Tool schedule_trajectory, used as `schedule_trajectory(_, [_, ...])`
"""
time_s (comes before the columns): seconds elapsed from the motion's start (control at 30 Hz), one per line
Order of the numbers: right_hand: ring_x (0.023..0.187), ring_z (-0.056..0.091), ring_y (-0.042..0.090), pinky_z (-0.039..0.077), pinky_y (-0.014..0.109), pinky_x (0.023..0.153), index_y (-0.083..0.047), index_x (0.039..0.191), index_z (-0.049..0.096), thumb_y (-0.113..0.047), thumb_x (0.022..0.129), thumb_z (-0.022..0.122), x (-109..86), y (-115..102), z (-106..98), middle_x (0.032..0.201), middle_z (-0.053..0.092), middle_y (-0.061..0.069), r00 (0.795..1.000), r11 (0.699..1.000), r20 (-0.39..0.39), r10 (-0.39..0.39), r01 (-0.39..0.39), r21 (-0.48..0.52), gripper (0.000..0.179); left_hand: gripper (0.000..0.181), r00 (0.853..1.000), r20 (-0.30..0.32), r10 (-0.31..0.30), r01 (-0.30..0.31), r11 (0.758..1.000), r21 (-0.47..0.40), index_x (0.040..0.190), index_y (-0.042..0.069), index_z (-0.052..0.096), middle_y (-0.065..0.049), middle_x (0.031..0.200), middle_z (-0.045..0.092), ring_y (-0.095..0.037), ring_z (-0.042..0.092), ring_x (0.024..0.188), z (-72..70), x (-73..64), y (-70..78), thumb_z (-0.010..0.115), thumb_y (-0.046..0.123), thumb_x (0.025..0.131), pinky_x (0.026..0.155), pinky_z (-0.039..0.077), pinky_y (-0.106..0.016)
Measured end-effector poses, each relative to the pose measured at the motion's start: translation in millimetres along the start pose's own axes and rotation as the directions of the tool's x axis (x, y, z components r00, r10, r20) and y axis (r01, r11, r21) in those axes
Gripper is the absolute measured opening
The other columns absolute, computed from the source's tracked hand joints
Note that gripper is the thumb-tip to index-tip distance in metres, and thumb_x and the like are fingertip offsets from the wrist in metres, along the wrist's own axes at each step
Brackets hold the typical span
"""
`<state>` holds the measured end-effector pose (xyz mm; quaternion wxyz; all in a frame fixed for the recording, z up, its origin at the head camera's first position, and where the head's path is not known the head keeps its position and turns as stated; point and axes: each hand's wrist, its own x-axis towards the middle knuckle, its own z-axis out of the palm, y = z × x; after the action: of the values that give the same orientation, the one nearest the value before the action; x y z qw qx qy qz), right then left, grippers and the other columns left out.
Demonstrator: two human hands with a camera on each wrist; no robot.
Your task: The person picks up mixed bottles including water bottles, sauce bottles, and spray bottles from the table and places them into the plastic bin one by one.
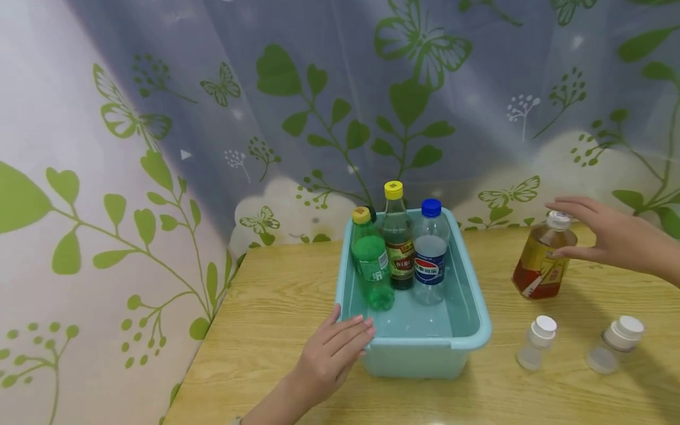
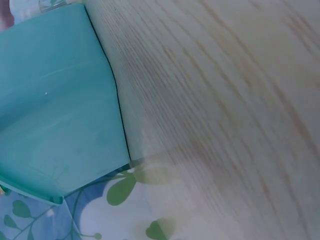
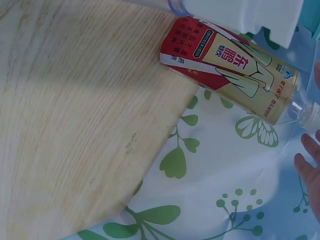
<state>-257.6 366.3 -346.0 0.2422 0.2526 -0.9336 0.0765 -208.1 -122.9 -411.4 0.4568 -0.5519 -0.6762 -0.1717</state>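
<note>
My left hand (image 1: 332,354) rests with extended fingers on the front-left rim of a light-blue plastic basin (image 1: 414,360). Inside the basin stand a green soda bottle (image 1: 372,265) with a yellow cap, a dark sauce bottle (image 1: 398,248) and a clear Pepsi bottle (image 1: 429,265) with a blue cap. A dark cap shows partly hidden behind them. To the right of the basin, my right hand (image 1: 605,233) hovers around the top of an amber drink bottle (image 1: 542,265), its thumb and fingers spread. The right wrist view shows the fingertips (image 3: 310,145) beside the drink bottle's white cap (image 3: 310,116).
Two small clear bottles with white caps, a slimmer one (image 1: 538,342) and a wider one (image 1: 616,344), stand at the front right. Under everything is a wood-grain table (image 1: 276,295). A leaf-patterned curtain (image 1: 319,118) hangs along the back and left.
</note>
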Motion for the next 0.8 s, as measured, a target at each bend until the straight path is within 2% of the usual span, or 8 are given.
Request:
schedule_trajectory(0.07, [0.106,0.050,0.044,0.052,0.037,0.052,0.003,0.131,0.045,-0.022,0.055,0.091,-2.6,2,2,0.130,0.045,0.029,0.999,0.999,0.021,0.037,-0.037,0.011,0.092,0.026,1.000,-0.008,0.001,-0.001,1.000,0.003,0.109,0.000,0.067,-0.012,0.108,0.070,-0.025,0.066,0.103,0.7,0.3,-0.3,0.049,0.015,0.099,0.095,0.046,-0.054])
schedule_trajectory(0.17, [0.107,0.048,0.046,0.053,0.039,0.053,0.004,0.134,0.041,-0.021,0.058,0.090,-4.9,4,4,0.131,0.042,0.031,0.996,0.996,0.041,0.074,-0.076,0.037,0.094,0.026,1.000,-0.016,-0.007,0.007,1.000,0.003,0.109,0.000,0.067,-0.013,0.108,0.070,-0.025,0.066,0.104,1.5,0.2,0.0,0.049,0.015,0.099,0.095,0.046,-0.054])
schedule_trajectory(0.23, [0.109,0.046,0.048,0.054,0.050,0.062,0.004,0.136,0.039,-0.019,0.059,0.089,-5.7,5,6,0.132,0.041,0.032,0.994,0.993,0.054,0.093,-0.096,0.068,0.095,0.026,1.000,-0.018,-0.014,0.014,1.000,0.001,0.110,0.000,0.067,-0.012,0.108,0.070,-0.025,0.065,0.104,1.8,-0.2,0.6,0.049,0.015,0.099,0.096,0.045,-0.054])
schedule_trajectory(0.3, [0.112,0.044,0.051,0.048,0.062,0.073,0.004,0.137,0.038,-0.015,0.059,0.089,-6.3,6,9,0.133,0.041,0.033,0.993,0.988,0.064,0.099,-0.106,0.111,0.096,0.026,1.000,-0.020,-0.017,0.017,1.000,-0.001,0.110,0.000,0.067,-0.012,0.108,0.070,-0.025,0.065,0.104,2.0,-0.7,1.1,0.049,0.016,0.099,0.096,0.045,-0.054])
schedule_trajectory(0.37, [0.116,0.041,0.053,0.043,0.066,0.079,0.003,0.139,0.035,-0.011,0.059,0.088,-6.8,8,11,0.134,0.040,0.033,0.993,0.982,0.072,0.096,-0.107,0.157,0.098,0.026,1.000,-0.019,-0.021,0.021,1.000,-0.003,0.110,0.001,0.067,-0.012,0.108,0.070,-0.025,0.065,0.104,2.1,-0.8,1.1,0.049,0.016,0.099,0.097,0.045,-0.054])
schedule_trajectory(0.47, [0.118,0.040,0.054,0.041,0.066,0.082,0.000,0.143,0.032,-0.008,0.057,0.088,-8.6,10,16,0.135,0.039,0.033,0.995,0.981,0.065,0.075,-0.085,0.175,0.103,0.026,1.000,-0.022,-0.014,0.014,1.000,-0.002,0.110,0.001,0.067,-0.012,0.109,0.070,-0.025,0.065,0.105,2.6,-0.8,0.5,0.050,0.016,0.099,0.098,0.044,-0.054])
schedule_trajectory(0.67, [0.117,0.041,0.052,0.043,0.065,0.078,0.001,0.142,0.033,-0.009,0.053,0.089,-10.7,14,25,0.134,0.040,0.032,0.999,0.988,0.028,0.015,-0.019,0.156,0.105,0.025,1.000,-0.022,-0.017,0.017,1.000,-0.003,0.110,0.001,0.067,-0.012,0.109,0.070,-0.025,0.065,0.105,2.6,-1.6,0.6,0.050,0.016,0.099,0.097,0.044,-0.054])
schedule_trajectory(0.8, [0.107,0.049,0.051,0.046,0.062,0.075,-0.001,0.145,0.028,-0.015,0.057,0.090,-12.8,14,28,0.132,0.042,0.033,0.998,0.986,0.060,0.036,-0.045,0.160,0.109,0.025,1.000,-0.030,-0.007,0.007,1.000,0.001,0.110,0.001,0.068,-0.012,0.108,0.070,-0.025,0.066,0.104,2.6,-1.4,0.1,0.050,0.016,0.099,0.098,0.044,-0.054])
